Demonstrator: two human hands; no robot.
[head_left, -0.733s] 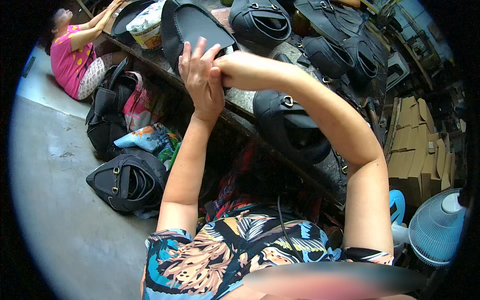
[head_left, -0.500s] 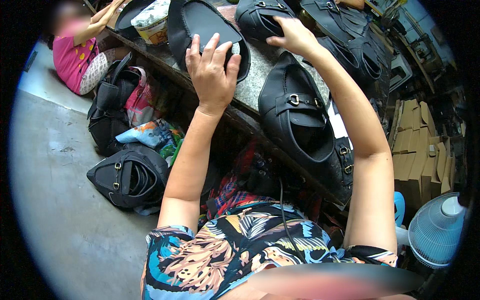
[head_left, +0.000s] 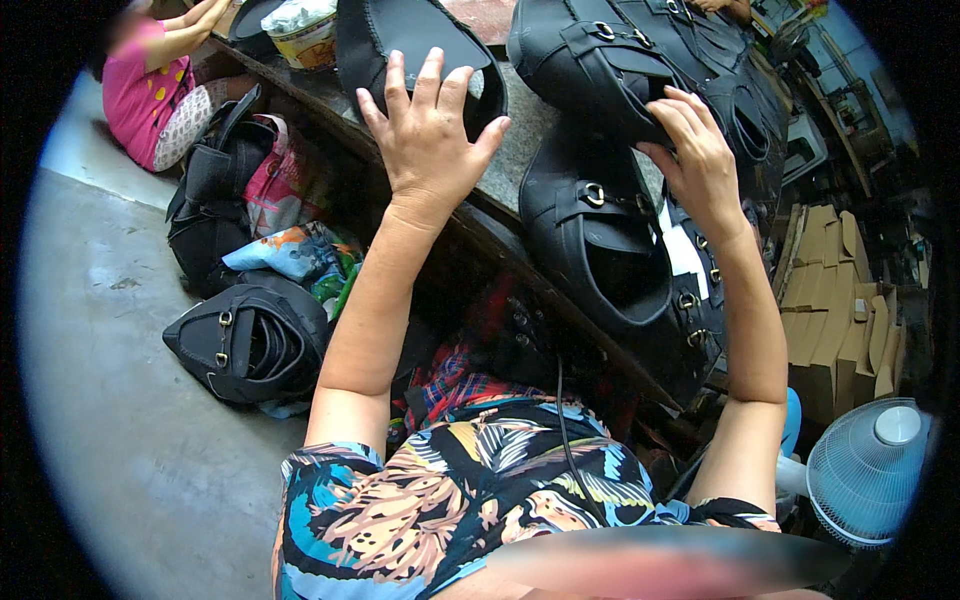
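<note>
My left hand [head_left: 430, 140] has its fingers spread and lies over a black shoe upper [head_left: 365, 50] with a smooth grey-black panel at its middle. Its fingertips rest on that panel. My right hand [head_left: 703, 155] pinches the opening edge of another black shoe upper [head_left: 565, 65], which carries a strap and a metal horsebit buckle. Just nearer to me lies a similar buckled upper [head_left: 565, 220], with its toe partly covered by the one in my right hand. Beyond my right hand, more black uppers [head_left: 735, 110] are piled along the worktable.
The worktable's edge [head_left: 500, 215] runs slantwise before me. A tub [head_left: 305, 40] stands at its far left. Bundled uppers [head_left: 245, 345] and cloth bags sit low on the left. A person in a pink shirt [head_left: 140, 90] sits beyond. Cardboard boxes [head_left: 830, 300] and a fan [head_left: 870, 465] stand right.
My right hand has come nearer and to the right, drawing the buckled upper along over the nearer one's toe. My left hand stays over its upper with its fingers spread wider.
</note>
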